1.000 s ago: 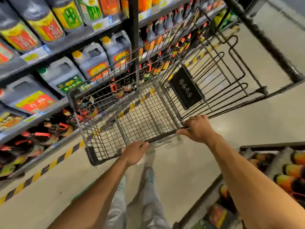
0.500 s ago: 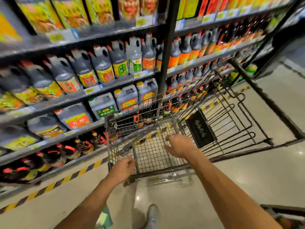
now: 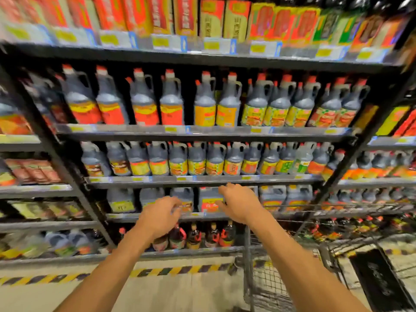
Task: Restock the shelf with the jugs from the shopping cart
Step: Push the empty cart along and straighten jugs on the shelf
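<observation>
The frame is blurred by head motion. Both my hands are raised in front of the shelf unit (image 3: 202, 132), and neither holds anything. My left hand (image 3: 161, 216) has loosely curled fingers near a dark jug (image 3: 183, 198) on the third shelf. My right hand (image 3: 239, 204) is spread open beside a red-labelled jug (image 3: 209, 200) on the same shelf; whether it touches the jug is unclear. The wire shopping cart (image 3: 265, 282) stands at the lower right, and I see no jugs in the part of its basket in view.
Rows of dark handled jugs with orange caps (image 3: 171, 102) fill the upper shelves, with boxed goods (image 3: 211, 19) above. Small bottles (image 3: 193, 236) line the bottom shelf. A yellow-and-black striped strip (image 3: 180, 270) runs along the floor under the shelf.
Both hands have left the cart's rim and risen toward the third shelf. My view has swung up from the cart to face the shelf straight on.
</observation>
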A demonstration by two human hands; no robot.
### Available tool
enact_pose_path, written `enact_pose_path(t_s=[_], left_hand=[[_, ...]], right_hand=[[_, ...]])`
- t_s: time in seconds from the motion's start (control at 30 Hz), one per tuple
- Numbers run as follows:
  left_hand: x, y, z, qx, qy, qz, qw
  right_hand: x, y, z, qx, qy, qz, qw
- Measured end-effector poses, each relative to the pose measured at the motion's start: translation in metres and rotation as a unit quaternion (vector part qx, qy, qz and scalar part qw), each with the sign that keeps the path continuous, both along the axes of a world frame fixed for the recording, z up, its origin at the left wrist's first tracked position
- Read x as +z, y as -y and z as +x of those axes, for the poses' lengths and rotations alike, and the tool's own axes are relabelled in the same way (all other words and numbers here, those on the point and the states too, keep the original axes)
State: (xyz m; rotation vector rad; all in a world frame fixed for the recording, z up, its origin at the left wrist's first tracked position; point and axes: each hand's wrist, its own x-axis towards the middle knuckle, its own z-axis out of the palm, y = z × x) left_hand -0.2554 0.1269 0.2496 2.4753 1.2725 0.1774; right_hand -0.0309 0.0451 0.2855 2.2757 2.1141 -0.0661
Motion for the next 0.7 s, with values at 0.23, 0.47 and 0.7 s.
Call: enact_pose_path(t_s=[0.23,0.47,0.7], left_hand=[[0.046,-0.037,-0.136,0.054,-0.025,0.074,0.995],[0.069,-0.077,-0.191,0.101,0.026,0.112,0.988],[0.085,-0.155,-0.197,0.116,0.023,0.153,0.981]], right_hand=[[0.040,-0.076,-0.143,0.101,0.011,0.065,0.993],[0.052,-0.142,-0.203,0.154,0.001,0.112,0.982],[0.056,-0.230,-0.212,0.162,-0.022,0.149,0.975]])
